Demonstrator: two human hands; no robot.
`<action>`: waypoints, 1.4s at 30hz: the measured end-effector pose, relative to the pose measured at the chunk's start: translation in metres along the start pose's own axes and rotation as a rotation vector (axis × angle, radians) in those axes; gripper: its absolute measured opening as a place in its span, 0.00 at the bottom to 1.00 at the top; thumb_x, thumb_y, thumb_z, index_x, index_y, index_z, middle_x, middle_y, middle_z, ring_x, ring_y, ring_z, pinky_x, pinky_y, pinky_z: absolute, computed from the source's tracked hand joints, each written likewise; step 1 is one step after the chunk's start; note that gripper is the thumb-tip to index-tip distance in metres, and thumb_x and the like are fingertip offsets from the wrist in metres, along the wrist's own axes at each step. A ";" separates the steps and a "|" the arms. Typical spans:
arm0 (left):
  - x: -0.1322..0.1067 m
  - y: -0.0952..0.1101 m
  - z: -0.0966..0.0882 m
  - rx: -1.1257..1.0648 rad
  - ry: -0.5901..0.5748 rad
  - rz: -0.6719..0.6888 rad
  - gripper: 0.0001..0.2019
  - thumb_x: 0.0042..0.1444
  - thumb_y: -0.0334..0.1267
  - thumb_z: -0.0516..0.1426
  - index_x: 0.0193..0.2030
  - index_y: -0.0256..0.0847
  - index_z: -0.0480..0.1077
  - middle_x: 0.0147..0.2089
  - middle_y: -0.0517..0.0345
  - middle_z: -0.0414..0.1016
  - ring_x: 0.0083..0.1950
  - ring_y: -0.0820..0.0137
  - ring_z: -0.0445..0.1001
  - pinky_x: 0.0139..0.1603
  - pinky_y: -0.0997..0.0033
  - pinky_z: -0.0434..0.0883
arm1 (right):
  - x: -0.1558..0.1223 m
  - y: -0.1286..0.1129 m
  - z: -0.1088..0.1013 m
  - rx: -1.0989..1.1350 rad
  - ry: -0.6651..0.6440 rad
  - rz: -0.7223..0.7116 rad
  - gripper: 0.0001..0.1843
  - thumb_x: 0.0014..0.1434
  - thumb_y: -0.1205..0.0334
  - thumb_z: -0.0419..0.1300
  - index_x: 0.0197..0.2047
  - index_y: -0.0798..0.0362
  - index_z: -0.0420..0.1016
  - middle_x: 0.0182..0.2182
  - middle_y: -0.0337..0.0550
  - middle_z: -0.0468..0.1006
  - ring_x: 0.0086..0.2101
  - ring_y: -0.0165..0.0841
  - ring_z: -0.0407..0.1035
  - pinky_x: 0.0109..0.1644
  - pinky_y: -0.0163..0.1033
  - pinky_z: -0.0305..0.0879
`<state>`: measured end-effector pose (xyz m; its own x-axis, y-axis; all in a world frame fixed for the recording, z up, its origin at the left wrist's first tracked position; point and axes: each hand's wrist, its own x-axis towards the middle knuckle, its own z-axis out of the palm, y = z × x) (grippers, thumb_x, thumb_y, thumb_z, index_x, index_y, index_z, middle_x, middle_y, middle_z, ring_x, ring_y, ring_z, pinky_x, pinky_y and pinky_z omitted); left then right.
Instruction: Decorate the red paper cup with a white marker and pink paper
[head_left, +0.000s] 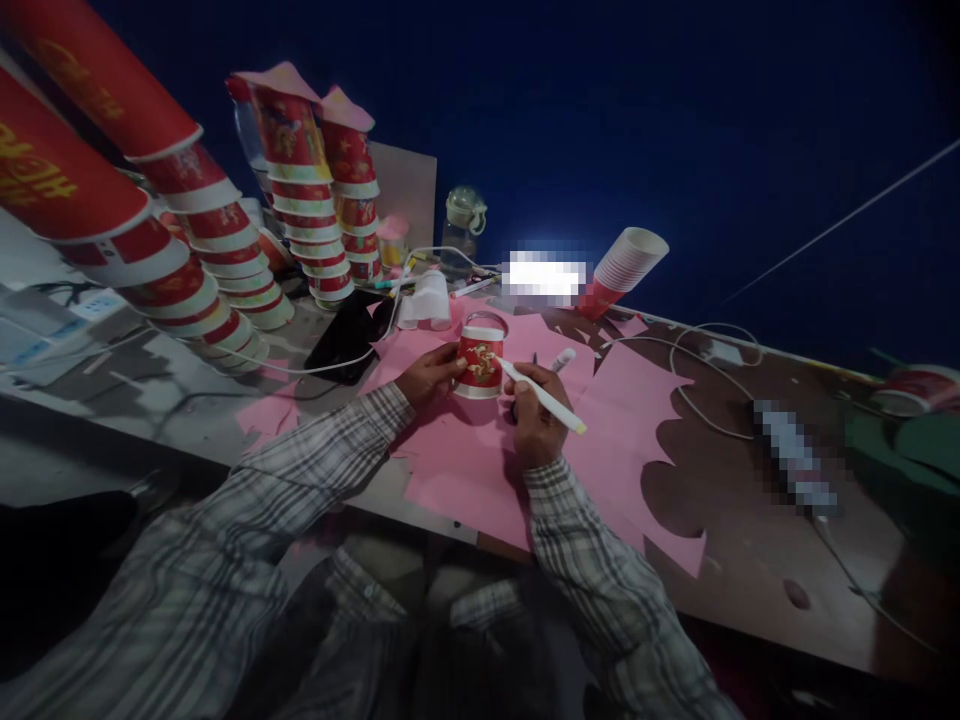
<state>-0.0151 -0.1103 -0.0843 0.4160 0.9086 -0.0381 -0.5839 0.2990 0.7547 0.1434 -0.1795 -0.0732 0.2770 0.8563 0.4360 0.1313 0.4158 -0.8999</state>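
A red paper cup with a gold printed figure stands upside down on pink paper. My left hand grips the cup's left side, fingers closed on it. In my right hand is a white marker pen with a yellowish end, its tip at or very near the cup's right front. A capped white pen shows just behind the right hand; whether the hand touches it I cannot tell. Right behind the cup lies a ring of tape, partly hidden.
Tall stacks of red paper cups stand at the left. Behind are a clear bottle and leaning nested cups. A black tablet-like slab lies left. White cable and a blurred power strip lie right.
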 end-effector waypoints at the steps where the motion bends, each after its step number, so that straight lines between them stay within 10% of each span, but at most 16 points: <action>1: 0.000 0.000 0.000 -0.002 -0.002 -0.002 0.23 0.43 0.35 0.70 0.47 0.33 0.75 0.45 0.46 0.81 0.51 0.57 0.79 0.59 0.55 0.69 | 0.001 0.000 0.000 -0.016 0.018 -0.025 0.13 0.63 0.53 0.59 0.46 0.49 0.77 0.37 0.43 0.79 0.36 0.34 0.74 0.42 0.44 0.73; 10: -0.001 0.002 -0.001 0.019 0.006 -0.007 0.22 0.43 0.36 0.71 0.46 0.32 0.75 0.42 0.47 0.82 0.49 0.58 0.80 0.59 0.56 0.70 | -0.002 0.004 0.000 -0.002 -0.107 -0.083 0.13 0.62 0.51 0.59 0.38 0.50 0.79 0.31 0.41 0.78 0.28 0.31 0.70 0.37 0.42 0.73; 17: 0.000 -0.001 0.000 0.016 -0.011 0.000 0.21 0.46 0.36 0.69 0.48 0.33 0.74 0.46 0.45 0.81 0.53 0.55 0.79 0.61 0.54 0.69 | 0.002 -0.003 0.003 0.022 0.059 -0.023 0.13 0.64 0.52 0.57 0.44 0.50 0.76 0.31 0.39 0.76 0.31 0.30 0.70 0.37 0.39 0.71; 25: -0.002 0.002 0.000 0.039 0.016 -0.003 0.22 0.45 0.36 0.69 0.48 0.32 0.74 0.42 0.47 0.81 0.45 0.60 0.80 0.57 0.57 0.71 | 0.000 0.000 0.002 0.054 -0.127 -0.010 0.13 0.59 0.52 0.60 0.32 0.52 0.77 0.26 0.38 0.75 0.24 0.28 0.65 0.30 0.37 0.66; 33: -0.002 0.001 0.004 0.026 -0.009 -0.002 0.20 0.48 0.36 0.67 0.48 0.32 0.74 0.45 0.44 0.81 0.48 0.58 0.80 0.57 0.57 0.71 | 0.004 -0.003 0.006 0.066 0.093 0.009 0.13 0.63 0.51 0.58 0.41 0.52 0.75 0.26 0.37 0.74 0.27 0.28 0.68 0.34 0.38 0.68; 42: -0.002 0.005 0.002 0.027 0.025 -0.021 0.19 0.48 0.34 0.67 0.47 0.31 0.74 0.40 0.48 0.81 0.41 0.64 0.80 0.52 0.63 0.73 | 0.000 -0.006 0.004 0.039 -0.078 0.077 0.12 0.58 0.53 0.59 0.31 0.53 0.74 0.22 0.35 0.71 0.20 0.26 0.61 0.25 0.34 0.60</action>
<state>-0.0176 -0.1116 -0.0797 0.4105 0.9091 -0.0706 -0.5561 0.3109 0.7708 0.1390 -0.1805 -0.0674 0.2096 0.9067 0.3660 0.0750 0.3583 -0.9306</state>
